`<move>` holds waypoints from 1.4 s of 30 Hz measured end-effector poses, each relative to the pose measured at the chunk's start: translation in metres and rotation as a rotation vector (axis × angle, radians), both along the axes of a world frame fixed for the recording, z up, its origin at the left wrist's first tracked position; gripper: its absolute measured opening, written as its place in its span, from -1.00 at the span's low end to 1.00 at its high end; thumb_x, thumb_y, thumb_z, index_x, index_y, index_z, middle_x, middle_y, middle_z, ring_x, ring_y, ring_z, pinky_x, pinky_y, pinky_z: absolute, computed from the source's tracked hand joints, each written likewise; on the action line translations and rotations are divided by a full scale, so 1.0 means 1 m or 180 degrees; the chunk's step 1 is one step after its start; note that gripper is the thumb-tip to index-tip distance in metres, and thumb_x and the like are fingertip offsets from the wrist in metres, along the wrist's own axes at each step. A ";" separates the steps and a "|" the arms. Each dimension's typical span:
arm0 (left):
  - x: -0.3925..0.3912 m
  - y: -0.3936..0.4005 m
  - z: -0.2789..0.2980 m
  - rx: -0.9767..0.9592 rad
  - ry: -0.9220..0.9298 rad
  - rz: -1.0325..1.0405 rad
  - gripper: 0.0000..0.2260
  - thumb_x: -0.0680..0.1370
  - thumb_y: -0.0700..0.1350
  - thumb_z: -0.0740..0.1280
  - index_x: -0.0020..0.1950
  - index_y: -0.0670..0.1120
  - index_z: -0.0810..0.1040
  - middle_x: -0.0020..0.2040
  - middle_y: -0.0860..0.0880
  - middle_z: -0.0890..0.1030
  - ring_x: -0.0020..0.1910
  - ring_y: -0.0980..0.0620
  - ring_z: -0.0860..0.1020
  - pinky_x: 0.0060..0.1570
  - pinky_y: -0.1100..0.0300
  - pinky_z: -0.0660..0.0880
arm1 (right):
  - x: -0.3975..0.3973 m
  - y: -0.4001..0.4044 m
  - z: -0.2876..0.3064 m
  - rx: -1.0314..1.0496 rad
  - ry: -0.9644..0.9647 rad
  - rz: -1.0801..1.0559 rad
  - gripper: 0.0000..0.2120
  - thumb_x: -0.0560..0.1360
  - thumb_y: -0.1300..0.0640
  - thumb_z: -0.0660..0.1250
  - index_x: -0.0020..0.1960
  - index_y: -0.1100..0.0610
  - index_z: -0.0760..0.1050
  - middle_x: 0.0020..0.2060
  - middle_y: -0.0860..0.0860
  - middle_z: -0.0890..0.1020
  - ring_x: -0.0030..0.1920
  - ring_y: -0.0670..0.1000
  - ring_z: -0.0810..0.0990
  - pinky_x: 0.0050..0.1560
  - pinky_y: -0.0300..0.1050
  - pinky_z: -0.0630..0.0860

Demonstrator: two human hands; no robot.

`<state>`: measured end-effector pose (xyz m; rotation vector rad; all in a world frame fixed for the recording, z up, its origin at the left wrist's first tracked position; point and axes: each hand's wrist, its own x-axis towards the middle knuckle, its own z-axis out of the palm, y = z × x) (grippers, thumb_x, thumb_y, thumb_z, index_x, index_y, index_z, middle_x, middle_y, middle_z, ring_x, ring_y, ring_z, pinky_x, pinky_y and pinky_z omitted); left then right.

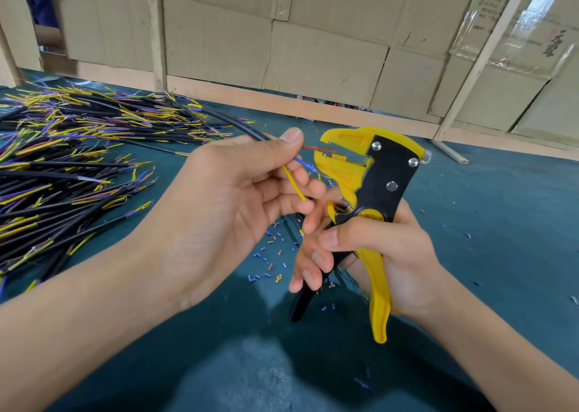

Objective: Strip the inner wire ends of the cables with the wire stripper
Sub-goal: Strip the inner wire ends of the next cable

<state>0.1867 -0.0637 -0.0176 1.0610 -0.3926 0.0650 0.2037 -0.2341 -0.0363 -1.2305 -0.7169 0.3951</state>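
From the head view, the left hand [238, 192] pinches the black cable [232, 122], its brown wire [313, 147] reaching rightward into the mouth of the wire stripper [369, 173], which the right hand [376, 248] grips by its handles, just right of the left. No brand is legible on the tool; print on the cardboard boxes [488, 7] beyond is too blurred to read.

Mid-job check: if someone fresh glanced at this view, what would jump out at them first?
Probably the yellow and black wire stripper gripped by the right hand at centre, its jaws around a brown wire fed in by the left hand. Next, the big heap of black cables with yellow and blue ends at left, and the snipped insulation bits scattered on the teal table.
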 end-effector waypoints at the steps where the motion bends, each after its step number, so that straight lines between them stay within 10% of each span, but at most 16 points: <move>1: 0.000 0.000 0.000 0.0003 -0.0004 0.0000 -0.77 0.45 -0.06 0.38 -0.41 -0.04 0.63 -0.38 -0.06 0.61 -0.31 -0.02 0.65 -0.31 0.20 0.57 | -0.001 0.001 0.001 0.0018 0.0035 -0.0024 -0.87 0.30 0.32 0.32 -0.17 0.31 0.58 -0.50 0.18 0.46 -0.49 0.18 0.50 -0.31 0.17 0.57; 15: -0.002 -0.001 0.000 -0.0126 0.0176 -0.0036 -0.78 0.42 -0.08 0.37 -0.43 -0.08 0.60 -0.41 -0.09 0.57 -0.34 -0.05 0.63 -0.38 0.18 0.55 | -0.010 0.002 0.009 -0.0176 0.0244 -0.0038 -0.92 0.19 0.33 0.28 -0.32 0.32 0.44 -0.58 0.15 0.35 -0.61 0.11 0.41 -0.42 0.06 0.53; 21: 0.008 -0.006 0.007 0.0438 0.0510 0.1095 -0.68 0.60 -0.15 0.28 -0.35 -0.17 0.37 -0.59 -0.03 0.42 -0.55 -0.08 0.44 -0.51 0.24 0.37 | -0.014 0.009 0.008 -0.0281 0.0425 -0.0386 -0.92 0.13 0.31 0.23 -0.38 0.20 0.45 -0.62 0.08 0.26 -0.67 0.01 0.24 -0.52 -0.12 0.44; 28: 0.010 0.005 -0.001 0.0624 0.0503 0.1673 -0.62 0.57 -0.03 0.31 -0.45 -0.06 0.44 -0.55 0.02 0.45 -0.48 -0.10 0.40 -0.41 0.15 0.39 | -0.001 0.006 0.003 0.0022 0.0736 -0.0023 -0.63 0.33 0.32 0.30 0.12 0.41 0.57 -0.43 0.22 0.48 -0.42 0.21 0.52 -0.24 0.24 0.58; 34: 0.030 0.021 -0.008 0.1076 0.0949 0.1583 -0.69 0.47 -0.06 0.31 -0.49 -0.04 0.48 -0.52 -0.04 0.49 -0.43 -0.12 0.42 -0.36 0.10 0.30 | 0.010 -0.007 0.022 0.0738 0.1764 -0.0615 -0.82 0.31 0.26 0.19 -0.14 0.27 0.51 -0.28 0.21 0.57 -0.31 0.23 0.60 -0.23 0.08 0.63; 39: 0.029 0.023 -0.014 0.0902 0.1323 0.0943 -0.74 0.63 -0.17 0.16 -0.15 -0.18 0.58 -0.31 -0.14 0.64 -0.34 -0.11 0.61 -0.49 0.25 0.41 | 0.032 -0.045 0.034 0.1130 0.2451 -0.1120 -0.55 0.45 0.35 0.21 0.34 0.40 0.43 0.02 0.35 0.65 -0.10 0.30 0.72 -0.19 0.13 0.67; 42: 0.025 0.026 -0.015 0.0579 0.1325 0.0377 -0.66 0.66 -0.03 0.17 -0.06 -0.14 0.68 -0.25 -0.11 0.61 -0.29 -0.06 0.59 -0.42 0.19 0.44 | 0.039 -0.045 0.027 0.1231 0.2414 -0.1191 -0.83 0.61 0.24 0.24 0.18 0.24 0.49 0.05 0.32 0.66 -0.05 0.29 0.72 -0.07 0.30 0.65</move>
